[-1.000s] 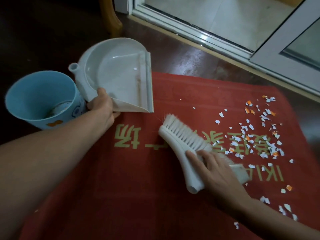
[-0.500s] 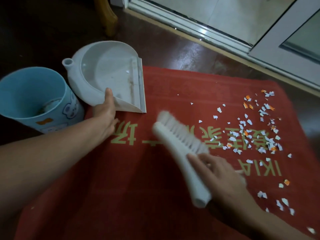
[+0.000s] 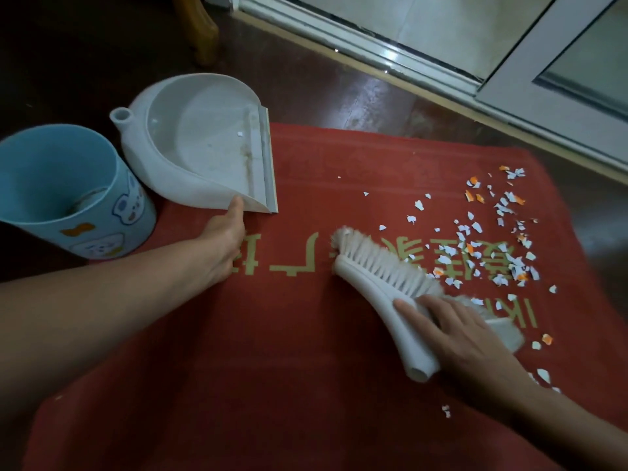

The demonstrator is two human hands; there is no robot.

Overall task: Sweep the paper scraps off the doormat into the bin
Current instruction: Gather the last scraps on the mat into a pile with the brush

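Note:
A red doormat (image 3: 272, 368) with yellow lettering covers the floor. White and orange paper scraps (image 3: 492, 249) lie scattered over its right part. My right hand (image 3: 455, 338) grips the handle of a white hand brush (image 3: 373, 270), whose bristles rest on the mat at the left edge of the scraps. A white dustpan (image 3: 204, 147) lies flat at the mat's far left edge, lip toward the scraps, with one scrap inside. My left hand (image 3: 221, 243) rests on the mat, its straight thumb touching the dustpan's near wall. A light blue bin (image 3: 68, 192) stands left of the dustpan.
A sliding door track (image 3: 373, 39) and a door frame (image 3: 543, 79) run along the back right. A wooden furniture leg (image 3: 200, 28) stands on the dark floor behind the dustpan. A few scraps lie near my right forearm.
The dustpan has come down from a tilted, lifted position to lie flat at the mat's edge. My left hand slid to its near wall. The brush stayed near the scraps.

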